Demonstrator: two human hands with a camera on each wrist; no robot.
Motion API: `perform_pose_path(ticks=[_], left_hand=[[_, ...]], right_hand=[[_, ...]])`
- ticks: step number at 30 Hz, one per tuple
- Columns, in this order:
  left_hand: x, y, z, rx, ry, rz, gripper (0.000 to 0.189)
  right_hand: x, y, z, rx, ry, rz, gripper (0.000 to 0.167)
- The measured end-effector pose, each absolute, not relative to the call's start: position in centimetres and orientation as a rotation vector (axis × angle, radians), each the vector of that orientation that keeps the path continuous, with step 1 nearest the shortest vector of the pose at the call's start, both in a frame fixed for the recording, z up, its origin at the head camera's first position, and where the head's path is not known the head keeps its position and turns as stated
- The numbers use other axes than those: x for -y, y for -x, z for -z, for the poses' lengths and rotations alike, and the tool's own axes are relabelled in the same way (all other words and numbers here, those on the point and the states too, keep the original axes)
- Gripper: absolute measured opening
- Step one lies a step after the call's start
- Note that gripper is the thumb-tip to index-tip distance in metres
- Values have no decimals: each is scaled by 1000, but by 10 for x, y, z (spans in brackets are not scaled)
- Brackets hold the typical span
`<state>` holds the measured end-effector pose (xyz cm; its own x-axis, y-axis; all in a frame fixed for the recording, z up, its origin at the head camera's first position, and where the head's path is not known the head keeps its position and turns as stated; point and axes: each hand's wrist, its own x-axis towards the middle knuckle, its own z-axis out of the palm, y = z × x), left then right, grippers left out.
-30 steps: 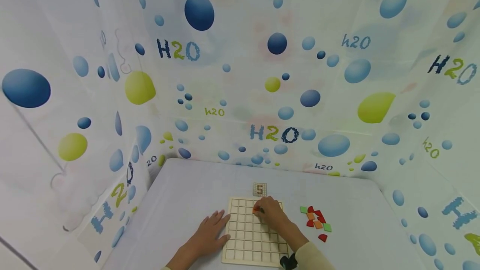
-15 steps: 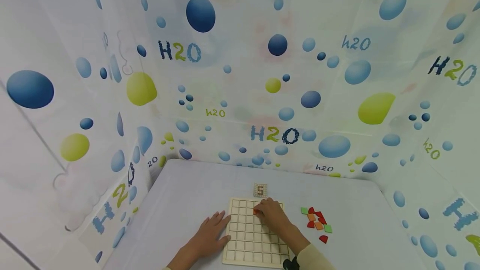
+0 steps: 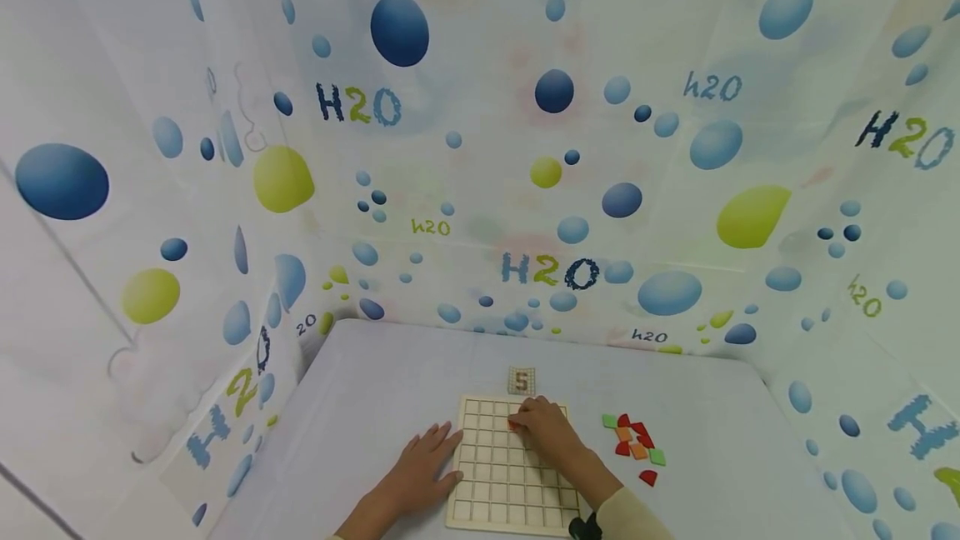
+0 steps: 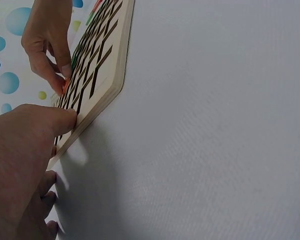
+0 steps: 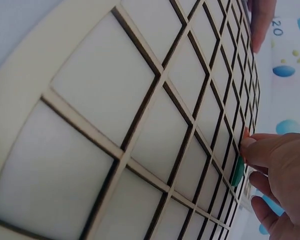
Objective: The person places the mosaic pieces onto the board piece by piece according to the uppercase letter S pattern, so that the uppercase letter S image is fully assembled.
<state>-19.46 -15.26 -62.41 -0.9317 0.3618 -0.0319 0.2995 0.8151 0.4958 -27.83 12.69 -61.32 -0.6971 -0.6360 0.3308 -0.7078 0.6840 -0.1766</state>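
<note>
Right grip (image 3: 546, 432) in a pinch, orange piece (image 4: 65, 86) at its very tips, over the gridded board (image 3: 497, 490).

Gridded board (image 3: 495, 482) on the table (image 3: 375, 394), card (image 3: 522, 381) just behind.
At the board's left edge, left hand (image 3: 420, 471); over its far part, right hand (image 3: 547, 433) with pinched tile (image 4: 66, 86), second tile (image 5: 237, 172) just beside. Right of the board, apart from it, loose tiles (image 3: 623, 434); behind the table, backdrop (image 3: 480, 165).
</note>
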Motion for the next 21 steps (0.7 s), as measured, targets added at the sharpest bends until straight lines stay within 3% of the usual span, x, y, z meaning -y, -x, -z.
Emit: perform_pose_path(ticks=[12, 21], left_hand=[[152, 197, 627, -2869, -532, -746, 67], [153, 199, 630, -2874, -532, -731, 68]], right_hand=[[-134, 276, 610, 2711, -984, -572, 12], [-185, 288, 601, 2824, -607, -821, 17]])
